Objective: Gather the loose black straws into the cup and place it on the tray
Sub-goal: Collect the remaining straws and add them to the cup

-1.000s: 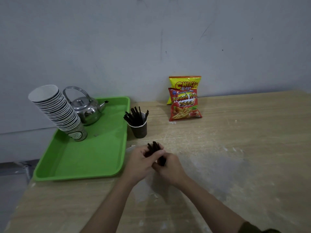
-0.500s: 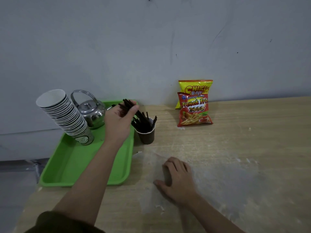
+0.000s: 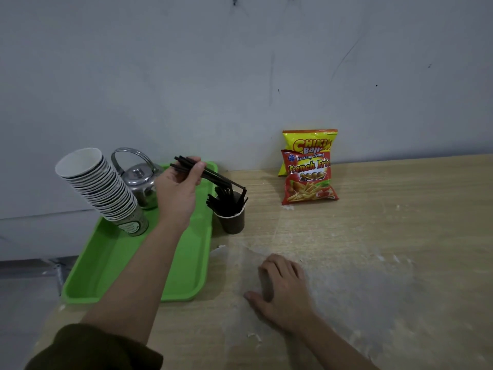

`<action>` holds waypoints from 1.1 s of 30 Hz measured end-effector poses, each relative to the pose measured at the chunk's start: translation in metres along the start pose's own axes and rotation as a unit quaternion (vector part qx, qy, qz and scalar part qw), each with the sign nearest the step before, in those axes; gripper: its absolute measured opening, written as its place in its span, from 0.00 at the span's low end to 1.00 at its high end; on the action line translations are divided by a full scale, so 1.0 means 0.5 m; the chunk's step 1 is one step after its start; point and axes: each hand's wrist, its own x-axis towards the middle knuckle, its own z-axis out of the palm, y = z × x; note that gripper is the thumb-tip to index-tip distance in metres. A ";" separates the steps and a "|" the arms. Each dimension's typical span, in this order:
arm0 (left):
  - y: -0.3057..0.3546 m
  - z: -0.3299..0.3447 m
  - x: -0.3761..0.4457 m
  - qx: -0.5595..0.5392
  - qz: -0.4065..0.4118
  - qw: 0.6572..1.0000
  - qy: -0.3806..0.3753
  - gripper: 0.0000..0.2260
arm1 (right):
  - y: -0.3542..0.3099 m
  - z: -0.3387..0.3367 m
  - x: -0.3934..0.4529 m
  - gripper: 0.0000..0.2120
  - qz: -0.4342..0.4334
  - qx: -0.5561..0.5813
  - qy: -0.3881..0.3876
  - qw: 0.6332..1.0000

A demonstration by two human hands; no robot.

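A dark paper cup (image 3: pixel 232 221) stands on the wooden table just right of the green tray (image 3: pixel 112 265), with several black straws sticking out of it. My left hand (image 3: pixel 178 192) is above the tray's right rim and grips a bundle of black straws (image 3: pixel 213 177), tilted so their lower ends reach over the cup's mouth. My right hand (image 3: pixel 281 288) rests palm down on the table in front of the cup, fingers curled, holding nothing.
A leaning stack of paper cups (image 3: pixel 100 188) and a metal kettle (image 3: pixel 138 181) stand at the tray's far end. Two snack bags (image 3: pixel 309 173) lean against the wall to the right. The table's left edge runs near the tray.
My left hand carried the straw bundle from the table up to the cup and now tips it lower into the mouth. My right hand let go and settled flat on the table.
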 end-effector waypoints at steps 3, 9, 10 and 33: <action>-0.003 0.000 0.005 0.041 0.016 0.999 -0.001 0.07 | -0.001 -0.002 0.000 0.28 0.002 0.004 -0.007 1.000; -0.017 0.013 0.005 0.172 0.052 0.982 -0.064 0.06 | -0.004 -0.004 -0.001 0.27 0.002 0.004 -0.003 1.000; -0.017 0.017 0.002 0.193 0.053 0.976 -0.085 0.05 | -0.004 -0.005 -0.001 0.27 0.004 0.004 -0.004 1.000; -0.034 0.009 -0.010 0.258 0.097 0.950 -0.145 0.08 | -0.006 -0.005 0.000 0.26 0.009 0.010 -0.007 1.000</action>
